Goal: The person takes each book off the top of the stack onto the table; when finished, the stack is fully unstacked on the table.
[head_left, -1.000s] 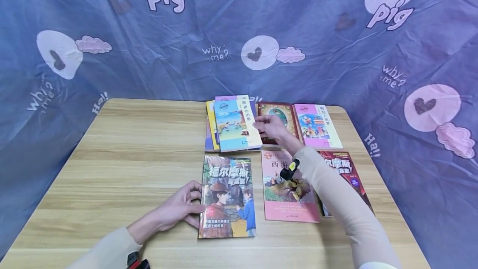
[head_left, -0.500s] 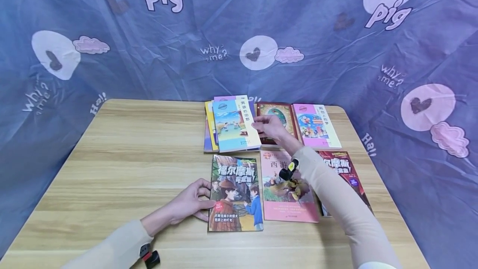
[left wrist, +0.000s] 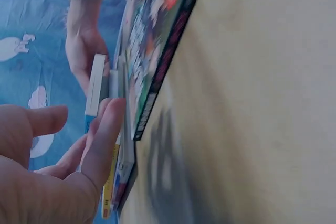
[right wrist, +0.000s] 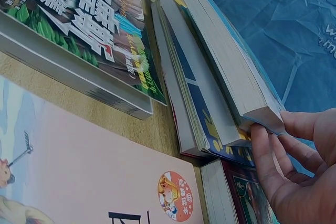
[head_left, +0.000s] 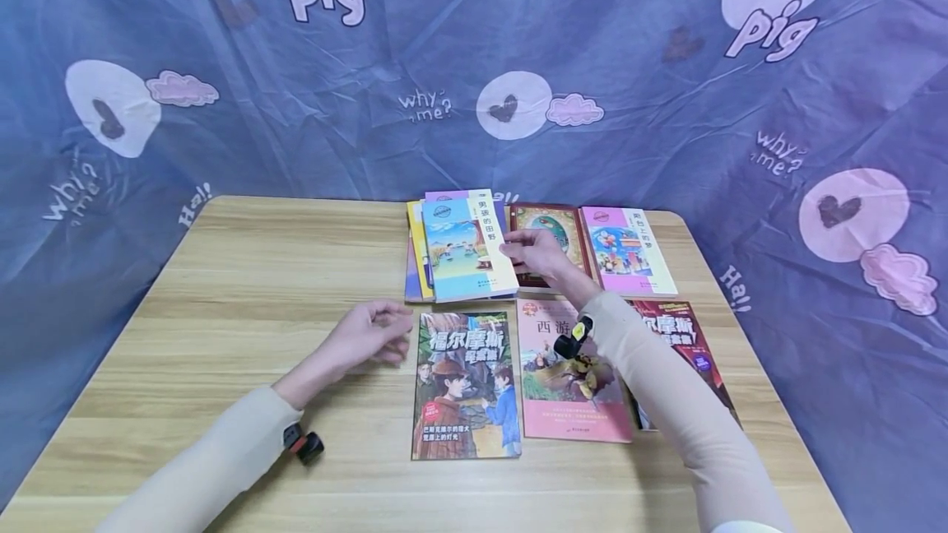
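Arms (head_left: 677, 401) forward; right hand (head_left: 539, 254) pinching blue book (head_left: 461, 249), left hand (head_left: 365, 336) relaxed.

Left hand (head_left: 363, 336) now off the front-left book (head_left: 470, 385), itself farther right.

The left wrist view cuts off the left hand (left wrist: 58, 182).

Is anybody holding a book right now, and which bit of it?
Yes, the right hand is pinching the blue book by its right edge, as the head camera sees it. The left hand holds nothing.
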`<state>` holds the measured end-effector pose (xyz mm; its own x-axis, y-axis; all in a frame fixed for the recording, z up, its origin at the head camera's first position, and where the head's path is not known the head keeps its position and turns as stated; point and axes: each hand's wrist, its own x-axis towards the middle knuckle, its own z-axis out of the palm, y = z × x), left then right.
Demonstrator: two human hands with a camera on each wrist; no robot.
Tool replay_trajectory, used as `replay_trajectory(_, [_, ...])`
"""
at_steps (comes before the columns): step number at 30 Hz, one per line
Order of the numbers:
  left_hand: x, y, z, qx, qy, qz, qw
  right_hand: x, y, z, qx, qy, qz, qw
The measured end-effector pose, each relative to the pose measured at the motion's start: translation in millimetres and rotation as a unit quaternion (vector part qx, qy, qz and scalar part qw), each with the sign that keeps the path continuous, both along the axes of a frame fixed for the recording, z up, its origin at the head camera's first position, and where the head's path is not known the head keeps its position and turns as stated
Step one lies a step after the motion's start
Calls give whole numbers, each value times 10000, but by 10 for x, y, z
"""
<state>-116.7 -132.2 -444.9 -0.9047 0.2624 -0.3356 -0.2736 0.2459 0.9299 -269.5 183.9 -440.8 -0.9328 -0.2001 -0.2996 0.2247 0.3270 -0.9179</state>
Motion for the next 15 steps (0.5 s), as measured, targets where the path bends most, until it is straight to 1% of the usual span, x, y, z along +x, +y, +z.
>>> replay_trajectory(4, [-230, 124, 6, 215, 76, 234, 9995, 4, 10, -5, 9, 5, 14, 10000])
replay_trajectory(8, [-388, 276, -21, 637, -14, 551, 9964, 7, 8, -8, -43, -8, 28, 10000])
replay_trajectory(11, [-463, 360, -49, 806, -72, 817, 9934, 7, 5, -5, -71, -6, 32, 10000])
replay_trajectory(15, [-521, 419, -67, 771, -92, 1028, 9917, 13, 9, 1, -58, -4, 16, 10000])
